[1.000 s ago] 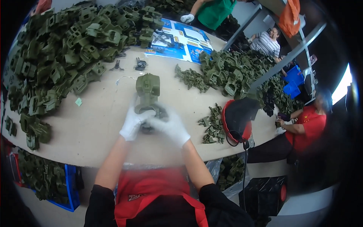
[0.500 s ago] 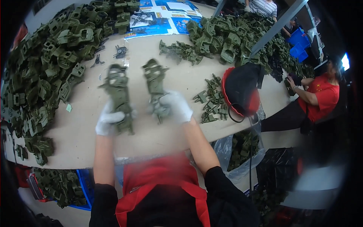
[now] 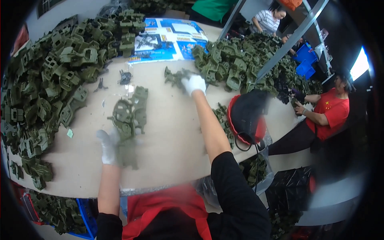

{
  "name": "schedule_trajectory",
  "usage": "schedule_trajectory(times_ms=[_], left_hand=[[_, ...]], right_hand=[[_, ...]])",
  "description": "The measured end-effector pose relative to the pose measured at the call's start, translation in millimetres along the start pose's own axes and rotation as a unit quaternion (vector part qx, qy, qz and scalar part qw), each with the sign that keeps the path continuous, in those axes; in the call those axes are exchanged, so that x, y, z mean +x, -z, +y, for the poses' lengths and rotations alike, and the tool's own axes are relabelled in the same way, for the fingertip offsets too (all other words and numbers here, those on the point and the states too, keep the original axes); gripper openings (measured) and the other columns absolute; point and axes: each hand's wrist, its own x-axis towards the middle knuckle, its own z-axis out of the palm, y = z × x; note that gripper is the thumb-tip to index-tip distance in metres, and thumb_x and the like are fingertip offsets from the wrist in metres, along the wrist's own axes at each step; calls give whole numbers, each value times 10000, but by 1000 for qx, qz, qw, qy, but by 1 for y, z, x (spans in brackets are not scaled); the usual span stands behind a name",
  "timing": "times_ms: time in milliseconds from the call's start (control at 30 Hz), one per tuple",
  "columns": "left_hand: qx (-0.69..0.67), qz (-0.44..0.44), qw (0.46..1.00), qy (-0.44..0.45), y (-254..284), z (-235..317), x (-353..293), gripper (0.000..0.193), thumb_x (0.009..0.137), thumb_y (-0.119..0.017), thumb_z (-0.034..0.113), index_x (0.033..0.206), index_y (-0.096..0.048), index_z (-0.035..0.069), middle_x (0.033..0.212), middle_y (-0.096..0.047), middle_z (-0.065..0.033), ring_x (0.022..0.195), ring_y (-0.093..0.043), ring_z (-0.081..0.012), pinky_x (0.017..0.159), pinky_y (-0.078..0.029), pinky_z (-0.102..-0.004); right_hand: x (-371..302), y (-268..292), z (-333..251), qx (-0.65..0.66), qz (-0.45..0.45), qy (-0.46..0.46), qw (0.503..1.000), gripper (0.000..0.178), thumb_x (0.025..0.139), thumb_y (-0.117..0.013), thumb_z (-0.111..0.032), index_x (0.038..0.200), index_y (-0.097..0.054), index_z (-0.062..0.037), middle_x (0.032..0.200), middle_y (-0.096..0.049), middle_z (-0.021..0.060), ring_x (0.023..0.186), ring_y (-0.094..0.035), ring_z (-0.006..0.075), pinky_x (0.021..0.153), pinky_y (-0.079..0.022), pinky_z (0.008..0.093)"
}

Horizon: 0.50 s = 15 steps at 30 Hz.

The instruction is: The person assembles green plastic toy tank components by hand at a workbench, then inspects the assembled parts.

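Observation:
My left hand [image 3: 108, 147], in a white glove, is beside a long olive-green plastic toy-vehicle part [image 3: 123, 116] whose lower end is smeared by motion. Whether the fingers grip it is unclear. A second green part [image 3: 139, 107] lies close against its right side. Farther off, my right hand [image 3: 195, 84], also gloved, reaches down onto a small cluster of green plastic parts [image 3: 175, 77] in front of the large heap. Its fingertips are hidden and blurred among them.
Heaps of green parts [image 3: 48, 80] cover the table's left, with another heap [image 3: 236, 60] at the far right. A black and red cap-like item [image 3: 248, 116] sits at right, over small parts. A metal post [image 3: 290, 44] slants nearby. Co-workers [image 3: 330, 108] are at the right and back.
My right hand has gone forward to the small cluster, away from the part it held. The two long parts are now side by side near my left hand, which has moved slightly nearer me.

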Motion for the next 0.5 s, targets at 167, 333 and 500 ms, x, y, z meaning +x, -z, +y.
schedule_trajectory(times_ms=[167,333,500], left_hand=[[56,113,989,81,10,-10,-7,964,670,-655,757,1234,-532,-15,1024,-652,-125,859,-669,-236,739,-593,-382],[46,79,994,54,16,-20,0,605,849,-628,414,1255,-535,-25,1061,-660,-164,899,-668,-254,791,-568,-387],[6,119,992,46,9,-18,-9,494,822,-621,284,1219,-575,-5,1041,-673,-130,884,-669,-237,767,-557,-348]], right_hand=[[-44,-7,-6,-18,-40,46,998,261,843,-653,-309,974,-728,-96,1033,-634,206,991,-612,357,877,-508,434],[-84,21,12,34,112,103,988,371,844,-613,-352,1115,-675,-106,1046,-631,174,981,-601,372,894,-486,429],[-163,55,-30,174,-123,58,975,416,871,-644,-336,1187,-642,-64,1081,-681,182,1023,-633,361,921,-481,383]])
